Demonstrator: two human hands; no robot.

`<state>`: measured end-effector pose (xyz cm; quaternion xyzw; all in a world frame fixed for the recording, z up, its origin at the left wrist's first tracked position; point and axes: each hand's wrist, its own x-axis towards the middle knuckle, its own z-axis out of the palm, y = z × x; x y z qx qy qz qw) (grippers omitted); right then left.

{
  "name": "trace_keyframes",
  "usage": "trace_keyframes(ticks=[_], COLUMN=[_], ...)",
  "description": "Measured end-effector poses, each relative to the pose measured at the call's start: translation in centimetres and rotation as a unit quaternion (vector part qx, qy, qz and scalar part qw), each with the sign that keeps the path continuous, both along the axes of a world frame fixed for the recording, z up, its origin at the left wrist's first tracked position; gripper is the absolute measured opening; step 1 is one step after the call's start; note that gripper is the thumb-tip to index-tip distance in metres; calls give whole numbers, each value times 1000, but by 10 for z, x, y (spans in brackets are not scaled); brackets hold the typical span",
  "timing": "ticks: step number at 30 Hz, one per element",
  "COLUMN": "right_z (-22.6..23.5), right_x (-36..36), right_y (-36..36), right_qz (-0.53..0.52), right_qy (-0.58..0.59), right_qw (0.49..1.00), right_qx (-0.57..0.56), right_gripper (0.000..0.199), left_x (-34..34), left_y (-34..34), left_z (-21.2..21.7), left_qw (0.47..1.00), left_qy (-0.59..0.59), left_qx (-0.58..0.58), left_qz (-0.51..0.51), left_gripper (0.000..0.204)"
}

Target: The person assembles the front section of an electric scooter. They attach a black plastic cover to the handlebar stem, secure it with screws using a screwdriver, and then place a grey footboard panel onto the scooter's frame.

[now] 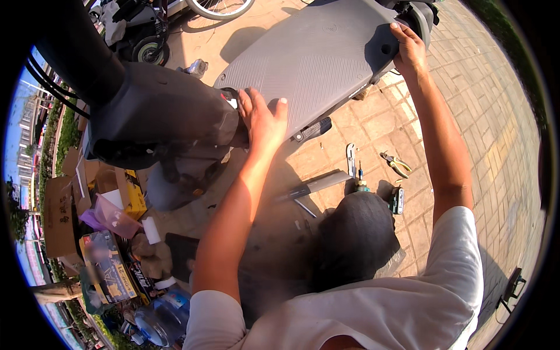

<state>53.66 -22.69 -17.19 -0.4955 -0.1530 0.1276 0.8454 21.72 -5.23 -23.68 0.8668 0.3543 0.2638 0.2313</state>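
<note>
A grey ribbed scooter footboard panel [315, 58] slants across the top of the view, above the paving. My left hand [261, 119] lies flat on its lower left end, fingers spread, next to the dark front body of the scooter [157, 111]. My right hand [410, 49] grips the panel's upper right edge, fingers curled over it. Both arms reach up from a white short-sleeved shirt.
Tools lie on the brick paving [466, 93]: a screwdriver [361, 178], pliers with yellow-green handles [398, 164], a flat metal blade [318, 185] and a small dark tool [397, 200]. Cardboard boxes [64, 210] and a yellow box [135, 192] crowd the left. Bicycle wheels [153, 49] stand at the top.
</note>
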Motion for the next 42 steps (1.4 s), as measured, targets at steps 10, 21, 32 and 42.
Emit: trace_keyframes(ticks=[10, 21, 32, 42], right_z=[-35, -63, -57, -68], right_x=[15, 23, -6, -3], right_y=[32, 30, 22, 31], right_qz=[1, -44, -146, -208], right_qy=[25, -105, -300, -277], right_qw=[999, 953, 824, 832], right_qx=[-20, -279, -458, -434], right_gripper=[27, 55, 47, 38], left_x=[-16, -13, -14, -9], left_y=[-14, -4, -4, 9], left_z=[-41, -61, -52, -42], left_qw=[977, 969, 953, 936], left_qy=[65, 111, 162, 163], left_qx=[164, 189, 227, 241], left_qz=[-123, -116, -122, -199], left_gripper=[80, 83, 84, 72])
